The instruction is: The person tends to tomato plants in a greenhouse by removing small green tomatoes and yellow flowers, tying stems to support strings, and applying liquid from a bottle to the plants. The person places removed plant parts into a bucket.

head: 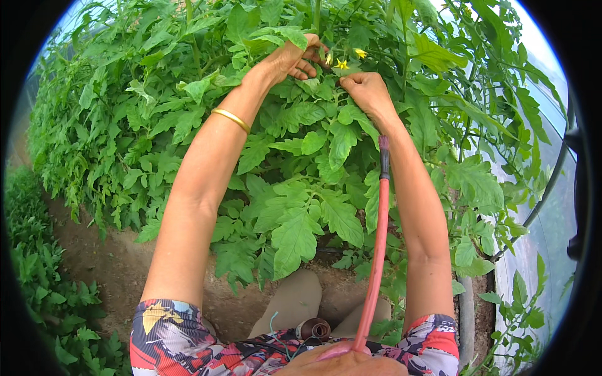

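My left hand (301, 58) reaches in among the tomato leaves from the left, its lower fingers loosely curled. A leaf covers part of its back, and its thumb and index tip are hard to make out beside the flowers. Just right of those fingers hang several yellow tomato flowers (342, 64). My right hand (370, 93) is just below the flowers, thumb and forefinger pinched on a part of the tomato plant (341, 141) that the fingers mostly hide. A small brush (382, 225) with a red handle and dark bristles sticks up from my mouth, near my right forearm.
A small brown bottle (316, 329) with an open mouth hangs at my chest, near a green string (275, 329). Plastic sheeting (526, 263) and a curved pipe (548, 192) stand to the right. Bare soil (103, 268) shows at left; my shoes (294, 301) are below the foliage.
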Tool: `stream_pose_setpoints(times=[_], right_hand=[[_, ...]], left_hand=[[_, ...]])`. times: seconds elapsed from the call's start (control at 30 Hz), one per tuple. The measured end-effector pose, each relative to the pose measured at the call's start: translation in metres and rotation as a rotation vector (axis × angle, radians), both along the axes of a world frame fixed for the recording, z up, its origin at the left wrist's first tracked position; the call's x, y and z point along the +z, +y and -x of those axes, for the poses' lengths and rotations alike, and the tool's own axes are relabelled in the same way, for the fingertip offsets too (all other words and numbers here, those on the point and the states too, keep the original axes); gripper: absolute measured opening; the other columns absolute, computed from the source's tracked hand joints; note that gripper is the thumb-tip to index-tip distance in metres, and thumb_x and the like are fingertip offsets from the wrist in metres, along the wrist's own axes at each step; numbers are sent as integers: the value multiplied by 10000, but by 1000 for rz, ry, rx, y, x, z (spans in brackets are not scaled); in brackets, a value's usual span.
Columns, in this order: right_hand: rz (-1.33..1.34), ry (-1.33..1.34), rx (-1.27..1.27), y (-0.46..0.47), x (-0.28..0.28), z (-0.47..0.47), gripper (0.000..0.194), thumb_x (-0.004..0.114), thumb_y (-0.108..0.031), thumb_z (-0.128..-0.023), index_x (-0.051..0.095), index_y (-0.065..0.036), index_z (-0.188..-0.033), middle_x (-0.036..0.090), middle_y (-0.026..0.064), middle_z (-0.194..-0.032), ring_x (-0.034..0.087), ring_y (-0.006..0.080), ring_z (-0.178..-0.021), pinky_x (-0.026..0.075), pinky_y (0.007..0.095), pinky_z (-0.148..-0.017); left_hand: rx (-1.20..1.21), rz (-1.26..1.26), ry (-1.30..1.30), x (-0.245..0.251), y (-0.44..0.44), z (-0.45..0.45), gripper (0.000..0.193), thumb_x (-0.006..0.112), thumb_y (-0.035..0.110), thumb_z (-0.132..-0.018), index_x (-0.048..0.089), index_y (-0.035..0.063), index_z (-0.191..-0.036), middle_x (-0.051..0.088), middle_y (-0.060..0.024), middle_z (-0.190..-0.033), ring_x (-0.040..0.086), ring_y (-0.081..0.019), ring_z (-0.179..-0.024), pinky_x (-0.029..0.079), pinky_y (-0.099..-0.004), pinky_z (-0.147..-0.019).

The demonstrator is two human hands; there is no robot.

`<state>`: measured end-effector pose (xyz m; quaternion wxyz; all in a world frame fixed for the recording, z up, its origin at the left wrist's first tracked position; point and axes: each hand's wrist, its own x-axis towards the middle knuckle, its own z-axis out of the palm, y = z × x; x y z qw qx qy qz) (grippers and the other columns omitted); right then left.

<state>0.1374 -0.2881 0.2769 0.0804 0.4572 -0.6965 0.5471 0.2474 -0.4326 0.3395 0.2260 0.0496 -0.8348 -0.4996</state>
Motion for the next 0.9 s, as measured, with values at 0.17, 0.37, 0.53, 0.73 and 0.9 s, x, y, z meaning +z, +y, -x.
stream_pose_setpoints(times=[0.17,0.37,0.53,0.73,0.9], right_hand=[[219,-9,-81,-5,3,-1,217,659,-188,-741,665,3,-845,675,129,-770,653,216,-734,488,324,-698],[363,-28,19,-14,9,0,286,670,-171,-739,665,-7,-973,661,94,-740,633,179,-702,484,309,-679],[333,-18,94,-18,8,3,338,690,-186,-743,663,-9,-1030,676,94,-799,629,142,-741,482,280,-689],[434,-65,176,-19,9,1,265,676,-167,-777,674,8,-976,690,97,-875,631,133,-780,479,250,-706],[491,-33,173,-17,13,1,244,665,-160,-788,676,13,-960,691,92,-864,633,132,-776,479,247,-702]], left_hand=[[80,35,-35,2,2,2,505,469,491,-839,540,72,-1113,593,-29,-931,519,-93,-640,423,-210,-534],[8,35,-63,2,-6,-2,456,574,498,-766,572,137,-1044,551,-6,-970,531,-133,-813,417,-280,-669],[-74,72,-90,3,-9,-9,387,593,459,-782,581,146,-1009,511,6,-995,512,-120,-795,434,-267,-657],[63,223,-82,6,1,-13,348,572,431,-813,611,128,-979,545,17,-913,507,-98,-768,442,-249,-616],[241,527,-38,11,7,-3,400,621,391,-764,677,71,-997,641,-35,-760,568,-122,-637,458,-271,-558]])
